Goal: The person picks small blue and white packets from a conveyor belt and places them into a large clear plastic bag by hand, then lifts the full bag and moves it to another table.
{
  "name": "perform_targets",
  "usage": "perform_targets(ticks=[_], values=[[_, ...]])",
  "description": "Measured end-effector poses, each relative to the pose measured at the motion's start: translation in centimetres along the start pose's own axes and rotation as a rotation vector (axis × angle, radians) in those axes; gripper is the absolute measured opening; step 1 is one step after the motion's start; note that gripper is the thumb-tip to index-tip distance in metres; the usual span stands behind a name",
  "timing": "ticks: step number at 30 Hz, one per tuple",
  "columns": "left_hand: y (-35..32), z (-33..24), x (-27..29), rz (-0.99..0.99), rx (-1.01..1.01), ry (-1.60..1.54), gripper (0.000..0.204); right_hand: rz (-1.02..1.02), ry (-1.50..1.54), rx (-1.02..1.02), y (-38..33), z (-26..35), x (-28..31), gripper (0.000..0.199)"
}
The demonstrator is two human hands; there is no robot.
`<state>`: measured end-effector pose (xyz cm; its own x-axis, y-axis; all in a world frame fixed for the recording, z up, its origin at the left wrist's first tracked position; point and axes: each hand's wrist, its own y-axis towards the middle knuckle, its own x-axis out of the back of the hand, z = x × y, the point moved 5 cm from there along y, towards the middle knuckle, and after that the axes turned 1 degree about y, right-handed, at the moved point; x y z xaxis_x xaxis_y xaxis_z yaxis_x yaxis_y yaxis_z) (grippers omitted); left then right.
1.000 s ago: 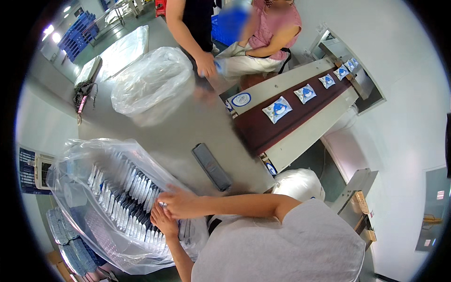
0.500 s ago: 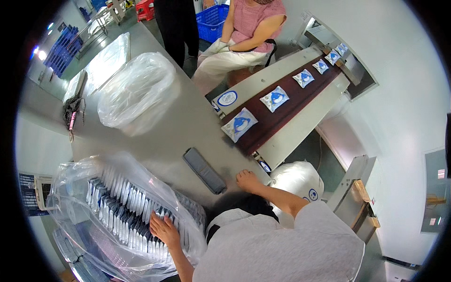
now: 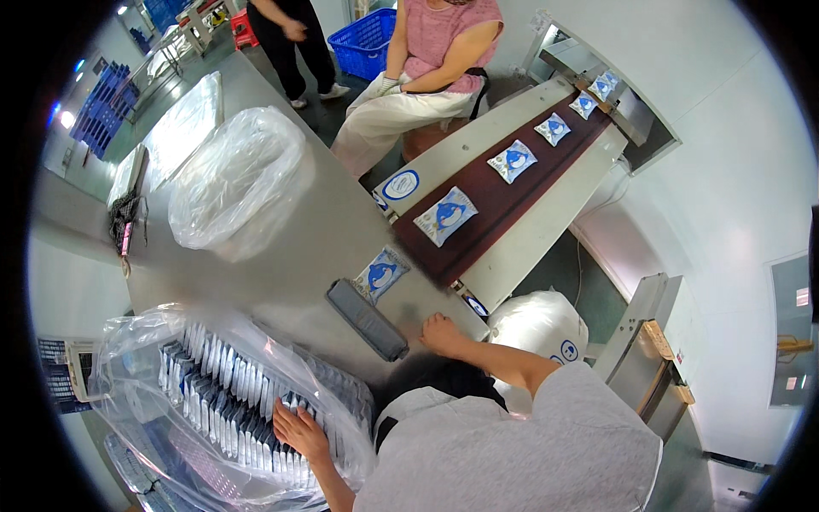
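My left hand (image 3: 299, 431) lies spread on the rows of dark-and-white flat packets (image 3: 223, 399), which stand on edge inside a large clear plastic bag (image 3: 141, 341). My right hand (image 3: 441, 333) rests on the steel table (image 3: 324, 230) near its edge, holding nothing, just right of a dark flat rectangular bar (image 3: 367, 319). A blue-and-white pouch (image 3: 381, 275) lies on the table above that bar, at the foot of the conveyor. More such pouches (image 3: 445, 215) ride the brown belt (image 3: 503, 192).
A second puffed clear bag (image 3: 235, 179) sits further along the table. A seated person (image 3: 426, 77) works at the far side of the conveyor, and another person (image 3: 294, 38) stands beyond by a blue crate (image 3: 363, 38). A white bagged bundle (image 3: 537, 324) sits below the conveyor.
My right hand left the packets in the bag and moved right onto the table by the conveyor. A pouch now lies on the table. The standing person has stepped away.
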<state>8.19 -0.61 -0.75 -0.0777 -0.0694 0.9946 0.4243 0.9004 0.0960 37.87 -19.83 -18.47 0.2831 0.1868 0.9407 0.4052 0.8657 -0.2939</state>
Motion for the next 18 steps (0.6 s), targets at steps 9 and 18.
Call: perform_targets(ticks=[9, 18], values=[[0.0, 1.8, -1.3, 0.226, 0.152, -0.046, 0.061, 0.017, -0.002, -0.04, 1.1, 1.1, -1.3, 0.042], [-1.4, -0.4, -0.1, 0.025, 0.135, -0.085, 0.055, 0.016, 0.033, 0.003, -0.1, 0.4, 0.2, 0.043]])
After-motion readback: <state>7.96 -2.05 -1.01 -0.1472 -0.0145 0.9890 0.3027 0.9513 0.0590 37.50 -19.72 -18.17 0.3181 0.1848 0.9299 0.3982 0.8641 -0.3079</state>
